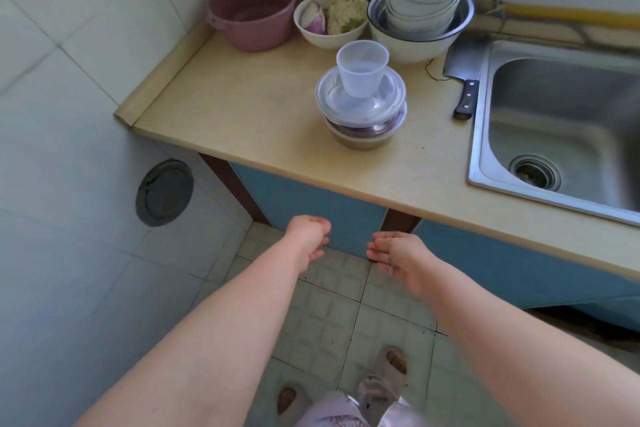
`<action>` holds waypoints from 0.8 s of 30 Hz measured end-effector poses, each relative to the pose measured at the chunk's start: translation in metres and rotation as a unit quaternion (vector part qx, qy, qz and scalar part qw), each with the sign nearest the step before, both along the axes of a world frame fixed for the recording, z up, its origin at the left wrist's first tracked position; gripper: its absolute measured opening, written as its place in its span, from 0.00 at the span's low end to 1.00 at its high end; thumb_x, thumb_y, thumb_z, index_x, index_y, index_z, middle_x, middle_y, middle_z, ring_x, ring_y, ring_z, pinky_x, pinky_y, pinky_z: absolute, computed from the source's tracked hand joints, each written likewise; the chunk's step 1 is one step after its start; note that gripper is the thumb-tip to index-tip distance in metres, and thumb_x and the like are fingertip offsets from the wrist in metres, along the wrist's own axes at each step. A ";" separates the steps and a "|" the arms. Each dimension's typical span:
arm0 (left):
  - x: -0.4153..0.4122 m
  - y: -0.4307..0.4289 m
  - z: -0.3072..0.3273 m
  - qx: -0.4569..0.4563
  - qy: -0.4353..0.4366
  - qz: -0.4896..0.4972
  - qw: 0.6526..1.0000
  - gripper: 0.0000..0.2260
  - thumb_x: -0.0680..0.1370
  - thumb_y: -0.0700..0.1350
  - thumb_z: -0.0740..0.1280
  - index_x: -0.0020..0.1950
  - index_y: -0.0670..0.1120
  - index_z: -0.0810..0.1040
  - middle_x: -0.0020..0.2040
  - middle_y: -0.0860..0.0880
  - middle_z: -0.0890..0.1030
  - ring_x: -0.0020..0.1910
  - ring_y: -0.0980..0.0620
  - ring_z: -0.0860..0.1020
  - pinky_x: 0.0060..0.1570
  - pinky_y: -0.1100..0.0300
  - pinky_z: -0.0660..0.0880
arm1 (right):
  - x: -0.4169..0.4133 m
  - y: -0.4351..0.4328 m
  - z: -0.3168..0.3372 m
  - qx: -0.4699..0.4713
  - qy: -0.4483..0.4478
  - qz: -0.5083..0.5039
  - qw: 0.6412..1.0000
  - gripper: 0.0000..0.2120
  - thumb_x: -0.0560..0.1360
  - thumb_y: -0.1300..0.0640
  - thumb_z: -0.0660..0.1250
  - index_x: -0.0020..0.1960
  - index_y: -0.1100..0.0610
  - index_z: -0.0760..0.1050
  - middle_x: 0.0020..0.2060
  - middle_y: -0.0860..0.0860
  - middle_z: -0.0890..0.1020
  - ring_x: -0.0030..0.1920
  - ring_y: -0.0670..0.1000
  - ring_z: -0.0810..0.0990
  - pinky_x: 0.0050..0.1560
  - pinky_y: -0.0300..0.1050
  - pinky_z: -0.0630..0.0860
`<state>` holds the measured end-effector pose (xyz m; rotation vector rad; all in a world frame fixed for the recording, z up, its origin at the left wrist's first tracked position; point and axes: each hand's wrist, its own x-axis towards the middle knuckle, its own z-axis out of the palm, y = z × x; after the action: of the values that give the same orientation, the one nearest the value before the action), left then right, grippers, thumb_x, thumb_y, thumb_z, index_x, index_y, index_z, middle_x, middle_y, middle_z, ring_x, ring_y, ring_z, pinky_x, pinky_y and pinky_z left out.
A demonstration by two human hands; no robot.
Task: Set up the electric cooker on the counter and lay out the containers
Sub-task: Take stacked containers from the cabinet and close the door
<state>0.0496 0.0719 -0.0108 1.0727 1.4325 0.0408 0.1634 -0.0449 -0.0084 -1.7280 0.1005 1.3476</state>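
While both hands hang below the worktop (242, 104) edge, in front of the blue cabinet doors (311, 208), the task looks barely begun: no electric cooker shows anywhere in the head view, so I judge the step in hand is reaching down to fetch it, perhaps from the cabinet. The left hand (309, 236) is loosely curled and empty; the right hand (398, 255) is spread flat, palm inward, also empty. Next, the doors need opening. The containers sit mid-worktop: one stack of lidded plastic tubs (362, 111), seemingly two, with one clear cup (362, 68) on top. Far back stand one pink basin (252, 12), one white bowl of food (330, 19) and one pile of nested bowls (420, 7), count unclear. One cleaver (464, 80) lies beside the one sink (561, 114) at right
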 end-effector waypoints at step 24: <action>0.035 0.011 0.120 0.123 -0.082 0.050 0.988 0.07 0.82 0.45 0.60 0.55 0.45 0.74 0.48 0.49 0.79 0.44 0.53 0.77 0.41 0.59 0.73 | 0.055 0.024 0.095 0.106 -0.038 0.024 0.993 0.07 0.79 0.65 0.59 0.52 0.56 0.73 0.42 0.50 0.80 0.46 0.49 0.80 0.40 0.40 0.74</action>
<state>0.0843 0.0829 0.1094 1.1673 1.3549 0.3783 0.2188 -0.0207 0.0868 -1.6082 -0.1232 1.2769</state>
